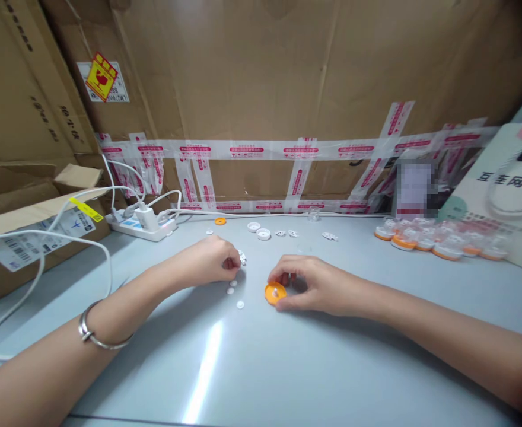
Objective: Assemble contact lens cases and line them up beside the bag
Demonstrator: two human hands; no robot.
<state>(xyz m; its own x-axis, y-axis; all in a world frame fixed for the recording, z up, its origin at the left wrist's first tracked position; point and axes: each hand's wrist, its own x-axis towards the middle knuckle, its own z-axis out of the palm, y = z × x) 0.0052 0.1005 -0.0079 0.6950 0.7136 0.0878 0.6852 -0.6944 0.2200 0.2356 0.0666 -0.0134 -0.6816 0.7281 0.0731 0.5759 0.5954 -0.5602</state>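
Note:
My right hand (309,286) pinches the rim of a round orange plastic disc (270,296), which has a small pale piece standing at its centre. To the left, my left hand (219,261) has its fingertips closed on a small white plastic piece (242,258) with dark spots; its shape is partly hidden by the fingers. Just below that hand, three small white discs (240,305) lie on the table. A silver bangle (86,332) circles my left wrist.
Behind the hands lie white rings (263,234), an orange ring (220,221) and small white parts (330,236). Clear-topped, orange-and-white assembled pieces (446,249) cluster at right. A power strip (163,230) with white cables and an open carton (29,243) stand left. Large taped cardboard (252,77) closes off the back.

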